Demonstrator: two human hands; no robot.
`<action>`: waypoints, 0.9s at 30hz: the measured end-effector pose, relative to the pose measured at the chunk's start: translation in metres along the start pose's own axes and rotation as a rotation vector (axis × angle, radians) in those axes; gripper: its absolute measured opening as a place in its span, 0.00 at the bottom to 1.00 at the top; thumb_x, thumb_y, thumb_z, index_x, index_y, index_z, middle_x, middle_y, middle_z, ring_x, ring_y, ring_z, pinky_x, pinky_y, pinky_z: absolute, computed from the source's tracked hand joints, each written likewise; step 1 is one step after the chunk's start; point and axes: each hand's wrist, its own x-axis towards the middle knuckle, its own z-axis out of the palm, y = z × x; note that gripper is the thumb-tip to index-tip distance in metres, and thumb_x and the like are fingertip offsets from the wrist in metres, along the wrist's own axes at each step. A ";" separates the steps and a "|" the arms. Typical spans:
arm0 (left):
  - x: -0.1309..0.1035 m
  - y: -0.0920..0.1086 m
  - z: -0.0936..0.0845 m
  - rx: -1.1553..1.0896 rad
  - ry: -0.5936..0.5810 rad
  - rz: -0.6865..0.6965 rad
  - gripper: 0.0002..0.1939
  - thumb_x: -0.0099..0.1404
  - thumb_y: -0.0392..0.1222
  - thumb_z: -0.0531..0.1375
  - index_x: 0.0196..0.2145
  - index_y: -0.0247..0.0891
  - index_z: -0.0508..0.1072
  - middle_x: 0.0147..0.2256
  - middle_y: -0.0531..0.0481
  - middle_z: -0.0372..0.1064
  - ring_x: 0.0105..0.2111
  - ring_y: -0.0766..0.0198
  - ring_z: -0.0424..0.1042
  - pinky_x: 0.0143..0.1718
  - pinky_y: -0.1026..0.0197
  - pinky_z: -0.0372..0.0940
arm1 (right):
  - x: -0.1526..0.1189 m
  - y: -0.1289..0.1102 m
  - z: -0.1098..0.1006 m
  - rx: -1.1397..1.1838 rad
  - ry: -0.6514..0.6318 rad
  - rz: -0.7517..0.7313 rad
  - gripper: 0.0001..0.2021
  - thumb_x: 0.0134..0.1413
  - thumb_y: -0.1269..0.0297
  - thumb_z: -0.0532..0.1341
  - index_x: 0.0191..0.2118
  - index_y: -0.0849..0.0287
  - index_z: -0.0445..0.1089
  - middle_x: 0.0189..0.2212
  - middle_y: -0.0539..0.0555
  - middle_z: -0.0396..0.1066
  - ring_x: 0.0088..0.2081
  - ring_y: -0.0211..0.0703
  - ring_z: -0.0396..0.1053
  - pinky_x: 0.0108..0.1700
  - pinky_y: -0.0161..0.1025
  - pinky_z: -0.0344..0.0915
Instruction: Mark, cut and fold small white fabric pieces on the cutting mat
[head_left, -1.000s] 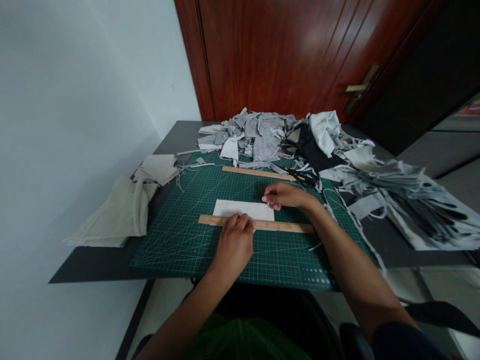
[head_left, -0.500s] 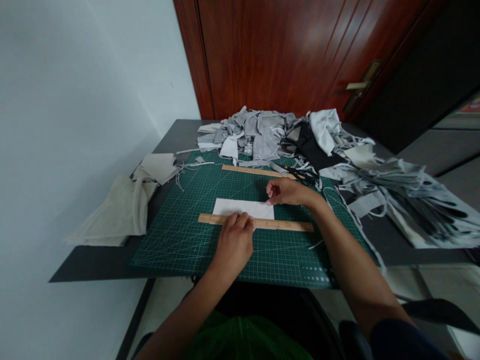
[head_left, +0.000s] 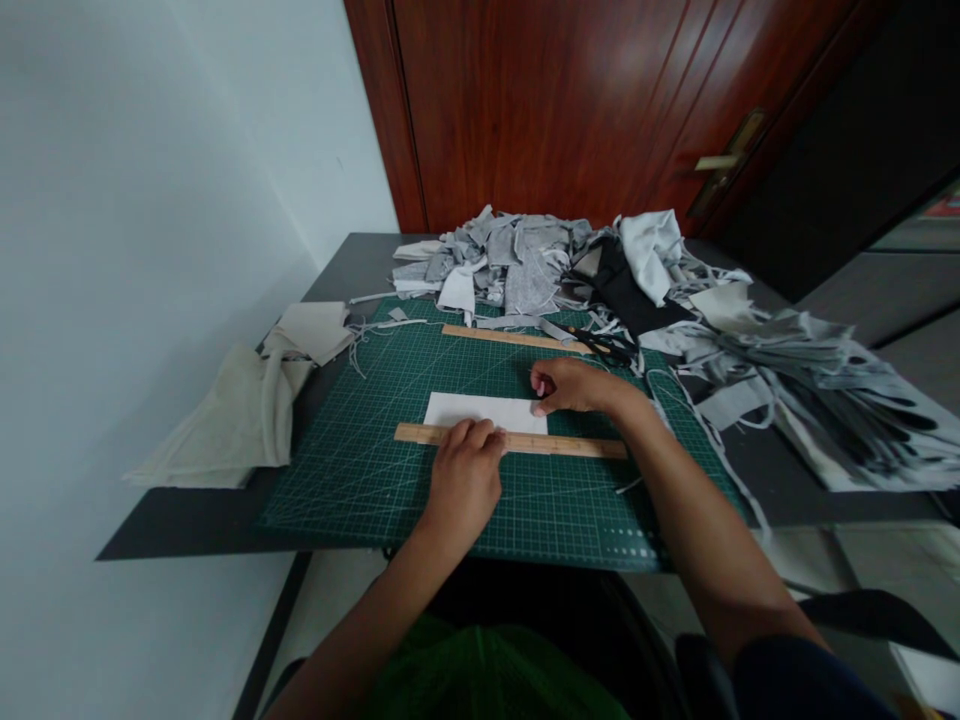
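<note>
"The left hand (head_left: 466,480) has bent fingers on the wooden ruler (head_left: 577,446); whether they grip, I can't tell."

"And the right hand (head_left: 564,385)?"

"Half-curled at the far right corner of the white cloth (head_left: 480,409), pinch unclear."

"That cloth looks plain and oblong, flat on the green mat (head_left: 360,490), its near part under the ruler."

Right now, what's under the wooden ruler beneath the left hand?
The green cutting mat lies under the wooden ruler, and the white rectangular piece appears to run beneath its far edge. What the ruler and left hand cover cannot be seen.
</note>
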 end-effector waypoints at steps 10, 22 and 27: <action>0.002 0.003 -0.003 0.033 -0.054 0.029 0.14 0.70 0.29 0.57 0.49 0.36 0.77 0.48 0.43 0.74 0.50 0.50 0.69 0.55 0.46 0.66 | 0.000 0.001 0.001 0.003 -0.002 0.012 0.16 0.40 0.63 0.74 0.35 0.57 0.70 0.33 0.51 0.73 0.33 0.42 0.67 0.32 0.36 0.57; 0.001 0.004 -0.001 0.069 -0.058 0.021 0.13 0.71 0.31 0.57 0.49 0.38 0.77 0.48 0.44 0.74 0.49 0.50 0.69 0.52 0.45 0.67 | -0.001 -0.002 -0.001 0.016 -0.005 0.017 0.17 0.40 0.64 0.75 0.35 0.57 0.70 0.32 0.50 0.71 0.32 0.41 0.66 0.31 0.35 0.57; 0.001 0.004 -0.001 0.069 -0.057 0.025 0.14 0.70 0.30 0.57 0.49 0.39 0.77 0.48 0.44 0.74 0.49 0.50 0.69 0.52 0.46 0.67 | -0.001 -0.001 0.000 0.018 -0.005 0.015 0.17 0.40 0.63 0.75 0.35 0.57 0.69 0.33 0.50 0.71 0.33 0.42 0.67 0.32 0.35 0.58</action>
